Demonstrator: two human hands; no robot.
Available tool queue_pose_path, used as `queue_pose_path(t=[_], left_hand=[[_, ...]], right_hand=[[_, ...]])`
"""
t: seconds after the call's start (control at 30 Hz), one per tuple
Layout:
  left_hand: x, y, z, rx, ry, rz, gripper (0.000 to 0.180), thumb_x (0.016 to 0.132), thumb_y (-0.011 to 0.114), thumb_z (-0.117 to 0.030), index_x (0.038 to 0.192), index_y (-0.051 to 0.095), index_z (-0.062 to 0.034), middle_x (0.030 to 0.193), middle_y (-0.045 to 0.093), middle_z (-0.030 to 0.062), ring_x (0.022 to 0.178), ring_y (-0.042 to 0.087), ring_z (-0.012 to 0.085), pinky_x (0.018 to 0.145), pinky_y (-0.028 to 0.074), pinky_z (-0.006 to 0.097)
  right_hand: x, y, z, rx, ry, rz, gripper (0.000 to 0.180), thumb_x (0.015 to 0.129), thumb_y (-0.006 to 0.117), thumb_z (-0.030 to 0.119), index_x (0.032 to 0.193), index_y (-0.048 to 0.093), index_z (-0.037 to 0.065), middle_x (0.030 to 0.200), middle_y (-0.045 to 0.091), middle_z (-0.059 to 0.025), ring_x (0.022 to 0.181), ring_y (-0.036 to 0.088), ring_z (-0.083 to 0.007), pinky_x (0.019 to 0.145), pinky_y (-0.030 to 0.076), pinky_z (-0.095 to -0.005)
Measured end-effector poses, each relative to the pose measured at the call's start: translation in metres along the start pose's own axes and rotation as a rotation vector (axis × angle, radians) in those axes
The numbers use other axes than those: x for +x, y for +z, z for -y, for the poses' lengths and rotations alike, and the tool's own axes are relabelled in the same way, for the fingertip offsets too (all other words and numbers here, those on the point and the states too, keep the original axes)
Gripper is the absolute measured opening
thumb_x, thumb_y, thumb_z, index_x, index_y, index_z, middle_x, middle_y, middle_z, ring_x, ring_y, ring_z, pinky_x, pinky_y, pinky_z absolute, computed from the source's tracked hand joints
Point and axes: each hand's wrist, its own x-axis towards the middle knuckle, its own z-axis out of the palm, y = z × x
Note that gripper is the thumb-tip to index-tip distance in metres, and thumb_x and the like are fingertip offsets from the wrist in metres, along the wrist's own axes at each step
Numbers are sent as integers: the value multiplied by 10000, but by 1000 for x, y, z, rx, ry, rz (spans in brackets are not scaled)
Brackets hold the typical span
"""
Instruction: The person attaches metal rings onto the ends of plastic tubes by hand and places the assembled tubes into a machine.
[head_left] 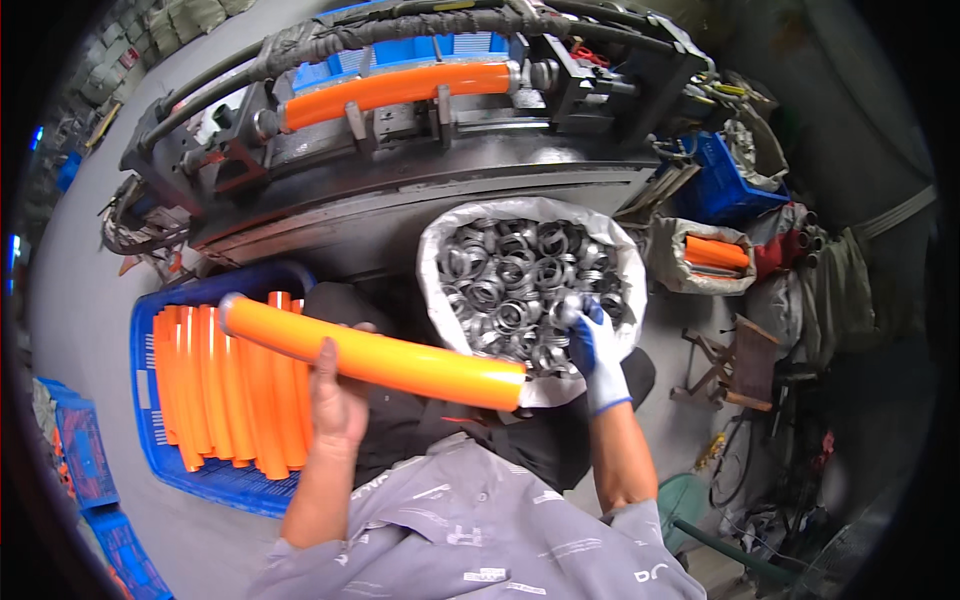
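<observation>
An orange tube [400, 362] lies across my lap area, its right end lower and nearer than the left. My left hand [338, 400], bare, is closed round the tube near its middle. A grey metal ring [227, 313] sits on the tube's left end. My right hand [597, 355], in a white and blue glove, reaches over the right side of a white sack [432, 265] full of metal rings [513, 270]. Its fingers pinch a shiny metal ring [572, 308] above the pile.
A blue basket [150, 400] of orange tubes stands at left. Ahead, a long metal machine [420, 165] carries another orange tube [400, 90]. To the right are a small sack [675, 265] with orange pieces, a blue crate [715, 185] and a folding stool [745, 362].
</observation>
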Motion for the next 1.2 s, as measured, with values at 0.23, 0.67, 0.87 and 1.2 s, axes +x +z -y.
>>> queue_pose_path(t=[0.23,0.67,0.87,1.2], left_hand=[[0,6,31,-84,-75,-116,458,909,722,-432,1181,612,-79,1200,643,110,1121,624,239,970,540,425],[4,-6,9,-53,72,-177,467,902,725,-436,1209,595,-108,1183,647,71,1097,631,213,908,573,404],[1,0,6,-42,85,-140,509,897,743,-404,1240,575,-67,1205,633,90,1125,620,224,980,539,390],[-6,-6,1,92,112,-59,351,891,750,-315,1148,623,-112,1124,655,59,1065,636,195,940,552,392]], right_hand=[[-63,78,50,16,-68,76,268,920,710,151,1136,634,13,1048,688,-70,932,668,-145,865,541,-280],[-87,93,72,-256,-163,320,747,776,822,97,1431,485,-28,1343,583,-99,1214,562,-176,1064,422,-321],[-92,100,79,-209,-227,327,836,730,856,153,1443,461,-34,1313,601,-119,1218,567,-192,1085,411,-331],[-99,105,68,-107,-136,315,603,940,679,344,1361,537,-65,1247,647,-126,1159,597,-190,1046,436,-334]])
